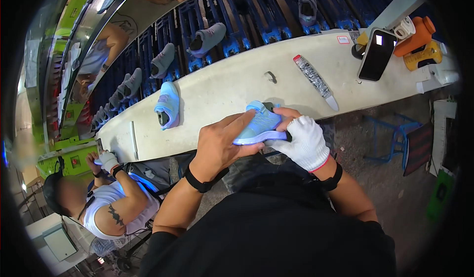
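Between my two hands, above the near edge of the table, is a light blue sneaker (256,125) with a lavender sole. My bare left hand (219,141) grips its left end, thumb along the sole and fingers over the upper. On my right hand (303,139) is a white knit glove with bare fingertips showing; it grips the other end near the dark opening. A second blue sneaker (168,105) stands on the table to the left. Beyond my hands lies a small dark scrap (270,76). A knife (316,82) with a wrapped handle rests farther right.
Blue conveyor racks (271,18) run behind the table (222,79), carrying several grey shoes (207,37). At the right are a phone (377,55), an orange bottle (415,36) and a yellow tape roll (423,55). A seated co-worker (118,203) is at the left; a blue-framed stool (395,139) stands right.
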`<state>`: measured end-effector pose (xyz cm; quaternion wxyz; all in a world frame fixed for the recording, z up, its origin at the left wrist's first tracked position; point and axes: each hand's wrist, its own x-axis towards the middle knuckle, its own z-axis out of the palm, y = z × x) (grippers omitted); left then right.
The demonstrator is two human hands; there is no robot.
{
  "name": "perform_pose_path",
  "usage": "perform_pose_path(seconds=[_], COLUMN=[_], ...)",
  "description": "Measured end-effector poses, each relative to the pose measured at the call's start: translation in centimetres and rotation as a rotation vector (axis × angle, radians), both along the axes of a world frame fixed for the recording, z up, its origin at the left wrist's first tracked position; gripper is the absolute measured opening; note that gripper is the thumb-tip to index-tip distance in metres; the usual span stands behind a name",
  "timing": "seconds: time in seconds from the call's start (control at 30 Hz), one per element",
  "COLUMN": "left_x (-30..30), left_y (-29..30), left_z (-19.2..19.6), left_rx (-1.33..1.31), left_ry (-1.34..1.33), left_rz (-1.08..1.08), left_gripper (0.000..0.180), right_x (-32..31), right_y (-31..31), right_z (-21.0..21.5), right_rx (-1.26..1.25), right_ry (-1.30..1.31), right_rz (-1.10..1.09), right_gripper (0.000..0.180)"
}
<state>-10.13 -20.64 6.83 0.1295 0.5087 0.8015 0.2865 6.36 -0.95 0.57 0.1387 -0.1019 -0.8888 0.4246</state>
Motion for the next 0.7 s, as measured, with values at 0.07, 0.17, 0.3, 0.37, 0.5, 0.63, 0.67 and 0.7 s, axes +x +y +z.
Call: perform_pose_path(seconds=[0.07,0.17,0.3,0.37,0.5,0.63,0.67,0.7], left_x=[0.4,1.4,2.9,2.8,4.8,7.0,7.2,7.2], left_y=[-0.2,-0.1,0.9,2.4,4.1,4.3,4.2,4.1], left_z=[-0.2,0.3,2.7,1.9,-2.8,-5.9,-6.0,-6.4], left_rx=[0.002,-0.023,-0.128,0.067,0.479,0.62,0.641,0.65], left_ry=[0.042,0.089,0.144,0.096,-0.016,-0.017,-0.045,-0.068], left_rz=[0.009,0.031,0.003,-0.119,-0.078,0.021,0.038,0.051], left_gripper=[0.08,0.077,0.074,0.071,0.068,0.055,0.047,0.039], right_x=[-0.2,-0.2,0.7,1.8,2.7,3.6,3.7,3.3], right_y=[-0.5,-0.3,0.2,1.6,3.5,2.2,2.1,2.3], right_z=[-0.5,-1.0,0.9,1.7,5.2,5.1,4.6,4.5], right_rx=[-0.033,-0.064,0.079,0.249,-0.169,-0.382,-0.397,-0.333], right_ry=[0.044,-0.002,-0.267,-0.097,0.146,0.091,0.081,0.133], right_rz=[-0.055,-0.058,-0.09,-0.065,0.204,0.007,-0.028,0.015], right_gripper=[0.033,0.037,0.059,0.09,0.099,0.075,0.07,0.066])
